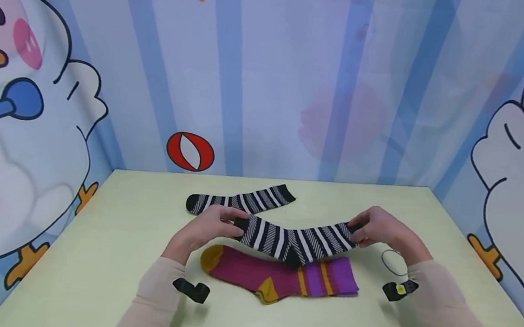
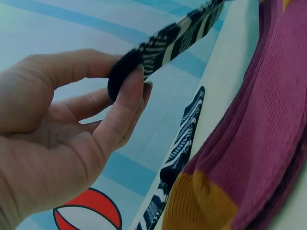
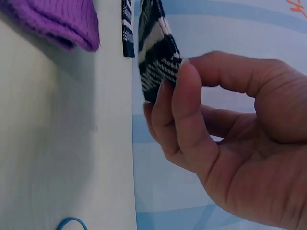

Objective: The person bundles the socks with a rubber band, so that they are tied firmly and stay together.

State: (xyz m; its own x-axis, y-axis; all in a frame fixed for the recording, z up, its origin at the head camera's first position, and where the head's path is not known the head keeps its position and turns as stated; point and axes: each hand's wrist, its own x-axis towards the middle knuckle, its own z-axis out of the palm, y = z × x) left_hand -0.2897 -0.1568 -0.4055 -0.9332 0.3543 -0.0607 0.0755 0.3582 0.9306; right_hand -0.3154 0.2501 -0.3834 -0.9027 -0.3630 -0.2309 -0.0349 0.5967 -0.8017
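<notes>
Between both hands a black-and-white striped sock (image 1: 298, 241) is stretched, its heel sagging in the middle. My left hand (image 1: 215, 227) pinches the black toe end (image 2: 125, 72) between thumb and fingers. At the other end, my right hand (image 1: 377, 227) pinches the cuff, which the right wrist view shows between thumb and fingers (image 3: 187, 96). Just below in the head view, a maroon sock (image 1: 249, 271) with mustard toe and heel and a purple cuff lies flat on the table. Behind the held sock lies a matching striped sock (image 1: 257, 200), partly covered by it in this view.
The pale table (image 1: 108, 254) ends at a blue-striped backdrop (image 1: 277, 78) with duck drawings on both sides. A thin blue ring (image 1: 394, 262) shows near the right wrist. Small black cameras are strapped to the left wrist (image 1: 192, 289) and right wrist (image 1: 398, 290).
</notes>
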